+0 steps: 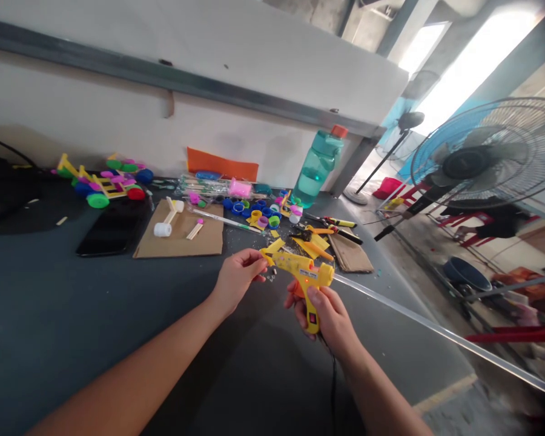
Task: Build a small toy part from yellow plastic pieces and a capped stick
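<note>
1. The right hand (330, 315) is wrapped around the grip of a yellow glue gun (320, 277), which points left over the near-middle of the table (72, 327).
2. The left hand (237, 277) pinches a small yellow piece (267, 255) between thumb and fingers, right at the gun's nozzle; whether piece and nozzle touch, I cannot tell.
3. A clear rod (436, 326) runs from the gun's rear out past the table's right edge, and a black cord (333, 381) hangs from the grip.
4. Just beyond the gun lie yellow scraps (317, 248), tools (340, 222) and, to the right, a brown board (355, 255).
5. Far of the hands are coloured caps (262, 221), with a teal bottle (318, 169) behind, leaning in this view.
6. On the left, cardboard (211, 243) bears white rolls (162, 230) and sticks (194, 231).
7. Farther left are a phone (109, 233) and, behind it, bright wheeled toys (111, 188).
8. Off the table, far right, stands a fan (467, 162).
</note>
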`<action>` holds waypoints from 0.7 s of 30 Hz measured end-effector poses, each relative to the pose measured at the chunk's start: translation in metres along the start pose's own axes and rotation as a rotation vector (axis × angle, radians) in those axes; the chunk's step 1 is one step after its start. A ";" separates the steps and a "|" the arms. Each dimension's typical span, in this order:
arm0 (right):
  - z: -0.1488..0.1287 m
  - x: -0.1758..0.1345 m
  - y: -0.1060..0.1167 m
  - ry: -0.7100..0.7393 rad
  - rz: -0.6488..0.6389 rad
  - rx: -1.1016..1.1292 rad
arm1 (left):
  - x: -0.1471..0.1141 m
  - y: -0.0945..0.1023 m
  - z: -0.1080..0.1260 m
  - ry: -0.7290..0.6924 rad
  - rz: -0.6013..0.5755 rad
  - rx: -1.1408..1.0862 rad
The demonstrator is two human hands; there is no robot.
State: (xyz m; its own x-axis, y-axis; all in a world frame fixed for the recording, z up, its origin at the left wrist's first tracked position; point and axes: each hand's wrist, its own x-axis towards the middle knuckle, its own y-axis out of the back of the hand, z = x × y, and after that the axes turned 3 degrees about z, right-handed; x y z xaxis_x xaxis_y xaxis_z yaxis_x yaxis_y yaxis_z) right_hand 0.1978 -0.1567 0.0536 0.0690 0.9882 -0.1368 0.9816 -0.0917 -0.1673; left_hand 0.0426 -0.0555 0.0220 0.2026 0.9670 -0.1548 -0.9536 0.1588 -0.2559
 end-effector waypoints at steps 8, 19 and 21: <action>0.000 0.000 0.000 0.007 0.001 -0.026 | -0.001 0.000 -0.001 -0.018 -0.032 0.027; 0.005 0.001 0.000 0.022 0.011 -0.097 | 0.001 0.000 -0.004 -0.019 -0.048 0.017; 0.004 0.001 0.000 0.017 0.013 -0.120 | 0.000 -0.001 -0.003 -0.016 -0.047 0.010</action>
State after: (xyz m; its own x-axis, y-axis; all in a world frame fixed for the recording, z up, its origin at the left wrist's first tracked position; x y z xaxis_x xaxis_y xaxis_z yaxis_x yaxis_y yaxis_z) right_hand 0.1969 -0.1562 0.0492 0.0834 0.9891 -0.1217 0.9948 -0.0897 -0.0472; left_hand 0.0442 -0.0558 0.0192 0.2439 0.9614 -0.1270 -0.9452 0.2064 -0.2531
